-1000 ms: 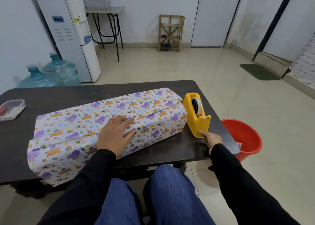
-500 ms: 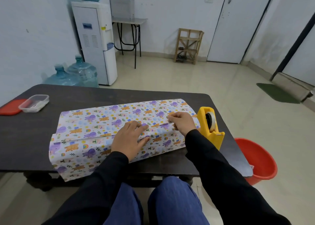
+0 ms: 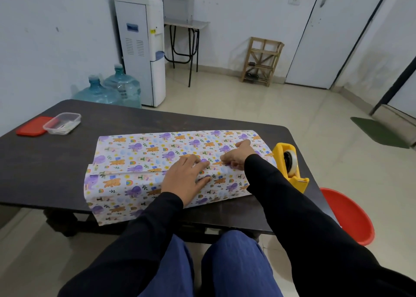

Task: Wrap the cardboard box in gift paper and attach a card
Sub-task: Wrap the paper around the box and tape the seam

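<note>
Across the dark wooden table [image 3: 157,122], the long paper-wrapped cardboard box [image 3: 139,152] is lying sideways; we are pressing it, left hand [image 3: 184,179] flat, right hand [image 3: 236,156] beside, grip unclear.

The dark brown wooden tabletop [image 3: 157,121] carries a long box wrapped in animal-print gift paper [image 3: 144,161], lying under both grips. A yellow plastic tape dispenser [image 3: 290,168] stands just right of the right grip [image 3: 238,155]. Well left of the left grip [image 3: 186,179], a clear rectangular plastic container [image 3: 62,123] touches a flat red lid [image 3: 33,129].
</note>
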